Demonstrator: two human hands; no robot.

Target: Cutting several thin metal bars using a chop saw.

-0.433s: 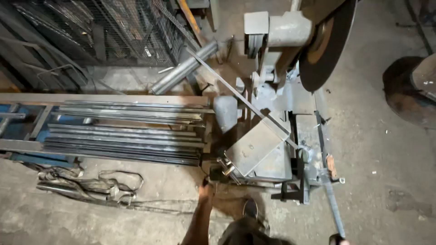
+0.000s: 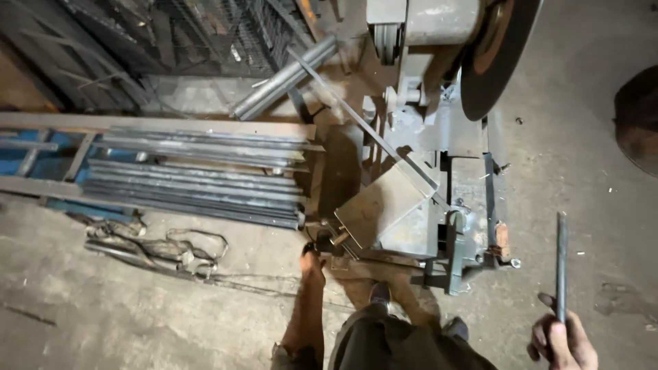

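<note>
A chop saw [image 2: 439,89] with a large dark cutting disc [image 2: 497,58] stands on the concrete floor, its vise [image 2: 384,205] toward me. My left hand [image 2: 312,259] reaches down to the vise's crank handle [image 2: 334,240] and closes on it. My right hand [image 2: 558,339], at the lower right, grips a short dark metal bar [image 2: 561,264] that points upward, away from the saw. A long thin steel strip [image 2: 363,120] lies diagonally across the saw bed.
A stack of long steel bars [image 2: 199,175] rests on a blue frame [image 2: 41,171] to the left of the saw. Round tubes [image 2: 284,79] lean behind. Tangled wire [image 2: 157,247] lies on the floor. My shoes [image 2: 380,293] stand close to the saw base.
The camera has moved closer. My right hand has drawn the short bar off the saw bed, out to the right. My left hand stays at the vise handle.
</note>
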